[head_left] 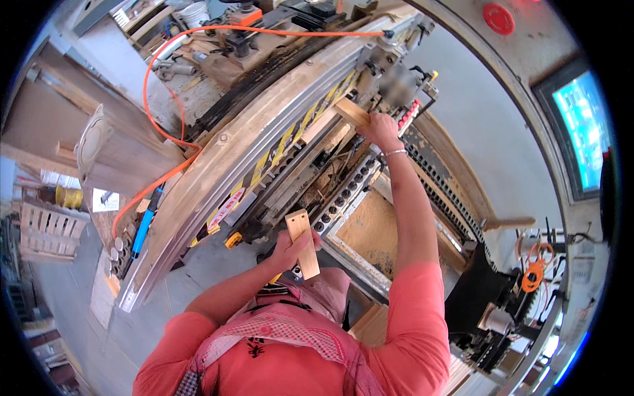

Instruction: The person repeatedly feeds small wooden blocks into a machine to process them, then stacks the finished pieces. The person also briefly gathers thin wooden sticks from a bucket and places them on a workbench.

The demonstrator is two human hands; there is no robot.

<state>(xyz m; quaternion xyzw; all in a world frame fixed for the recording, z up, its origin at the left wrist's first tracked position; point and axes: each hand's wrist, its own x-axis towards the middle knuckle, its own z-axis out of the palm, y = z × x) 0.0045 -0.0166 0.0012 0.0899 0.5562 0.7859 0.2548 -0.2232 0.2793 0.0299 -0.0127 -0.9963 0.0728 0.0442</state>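
My left hand (288, 249) is closed round a small flat wooden block (304, 255), held in front of my body. Two dark holes show near the block's upper end. My right arm reaches forward to the machine (317, 165), where my right hand (383, 131) grips the near end of a second wooden block (352, 112). That block lies at the machine's far end, beside a metal clamp-like part (384, 58). Its far end meets a pale wooden strip along the machine; whether they touch I cannot tell.
A long metal rail (224, 138) with yellow-black striping runs along the machine's left side. An orange hose (146, 72) loops over it. A row of black round cups (343, 193) lies under my right arm. To the right are a lit screen (584, 125) and orange scissors (533, 272).
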